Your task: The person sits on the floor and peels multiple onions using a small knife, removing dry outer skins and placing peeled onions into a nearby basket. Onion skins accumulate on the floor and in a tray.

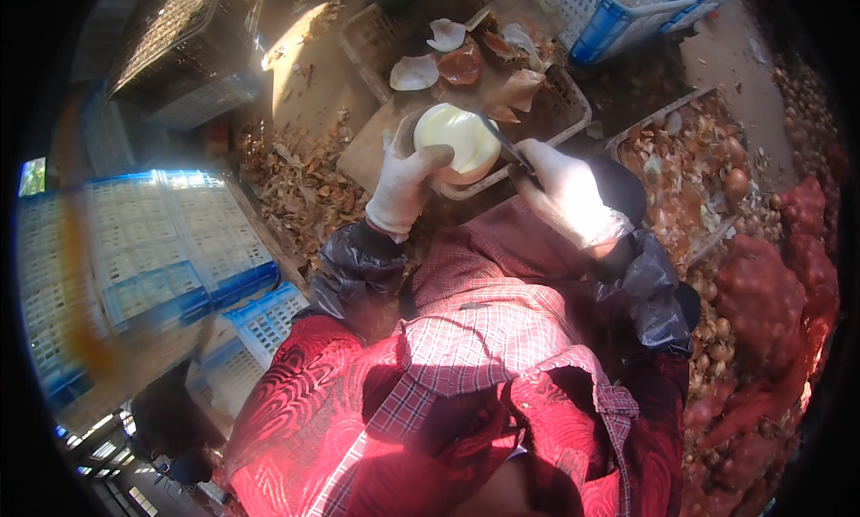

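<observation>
My left hand (406, 181), in a whitish glove, holds a large peeled onion (457, 141) with its thumb on the near side. Pale flesh shows on the upper face of the onion, and some brownish skin lies along its lower edge. In my gloved right hand (561, 188) is a knife (500, 137), its blade against or just over the onion's right side. Below and beyond the onion, a board lies across a plastic crate (578, 107). Pieces of onion skin (460, 63) and pale outer layers (413, 72) are scattered on the board.
Dry skins (302, 188) cover the floor at left. At right stands a tray of skins (672, 174), beside loose onions (715, 342) and red mesh sacks (759, 295). Blue and white crates (154, 235) are stacked at left, others (618, 20) at top right. A person (171, 423) is at lower left.
</observation>
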`<state>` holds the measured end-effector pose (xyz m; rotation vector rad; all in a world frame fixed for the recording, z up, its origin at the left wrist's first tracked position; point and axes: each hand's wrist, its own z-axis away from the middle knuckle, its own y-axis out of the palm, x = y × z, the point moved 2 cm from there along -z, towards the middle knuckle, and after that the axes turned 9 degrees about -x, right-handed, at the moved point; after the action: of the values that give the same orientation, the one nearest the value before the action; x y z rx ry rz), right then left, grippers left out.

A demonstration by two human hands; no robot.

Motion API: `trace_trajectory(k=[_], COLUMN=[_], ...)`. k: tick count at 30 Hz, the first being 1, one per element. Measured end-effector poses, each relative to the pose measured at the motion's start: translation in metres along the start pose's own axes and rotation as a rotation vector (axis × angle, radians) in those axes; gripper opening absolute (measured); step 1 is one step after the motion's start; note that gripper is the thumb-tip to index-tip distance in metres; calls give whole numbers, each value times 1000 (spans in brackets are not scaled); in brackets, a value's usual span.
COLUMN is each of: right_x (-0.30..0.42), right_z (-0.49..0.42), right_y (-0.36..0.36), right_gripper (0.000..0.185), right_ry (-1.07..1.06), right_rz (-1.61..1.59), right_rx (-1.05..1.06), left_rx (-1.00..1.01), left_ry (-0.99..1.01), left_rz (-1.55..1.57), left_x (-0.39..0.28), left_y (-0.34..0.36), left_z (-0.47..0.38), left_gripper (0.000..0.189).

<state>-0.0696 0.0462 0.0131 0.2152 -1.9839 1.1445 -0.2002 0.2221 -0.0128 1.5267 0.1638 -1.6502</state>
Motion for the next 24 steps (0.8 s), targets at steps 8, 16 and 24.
trace_trajectory(k=[8, 16, 24], right_x=[0, -59, -44], right_z=[24, -6, -22], right_y=[8, -3, -55], right_gripper=[18, 18, 27], right_ry=[-286, -270, 704], right_rz=[304, 626, -487], right_rx=[-14, -142, -165], left_rx=[-3, 193, 458], left_ry=[24, -347, -613], left_rz=[-139, 65, 731], left_x=[-3, 7, 22], left_y=[-5, -8, -5], left_z=[6, 9, -12], left_gripper=[62, 60, 66])
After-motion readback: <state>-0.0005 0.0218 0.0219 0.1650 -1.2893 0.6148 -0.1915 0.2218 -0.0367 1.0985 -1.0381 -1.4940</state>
